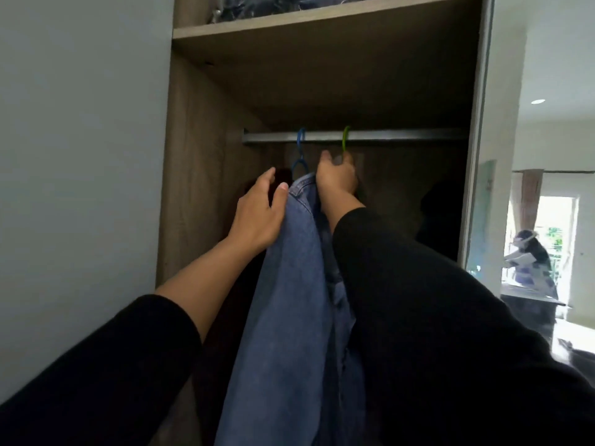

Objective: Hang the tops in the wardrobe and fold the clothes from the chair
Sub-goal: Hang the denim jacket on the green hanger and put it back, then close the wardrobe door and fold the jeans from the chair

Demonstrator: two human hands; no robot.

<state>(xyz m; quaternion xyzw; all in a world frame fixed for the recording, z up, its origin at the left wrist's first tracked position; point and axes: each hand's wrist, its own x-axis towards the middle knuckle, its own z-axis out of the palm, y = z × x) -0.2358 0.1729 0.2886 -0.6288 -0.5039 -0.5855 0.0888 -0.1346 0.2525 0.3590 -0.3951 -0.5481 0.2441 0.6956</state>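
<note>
Denim top point(289, 284) on blue hanger point(300, 156), left hand point(257, 214) relaxed against it, right hand point(336, 178) grasping green hanger point(345, 138)

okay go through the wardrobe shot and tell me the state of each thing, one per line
Blue hanger: hooked on rail, carrying denim.
Green hanger: hooked on rail.
Denim top: hanging.
Left hand: open, touching denim.
Right hand: at green hanger, grip unclear.
Rail: mostly bare.
</note>
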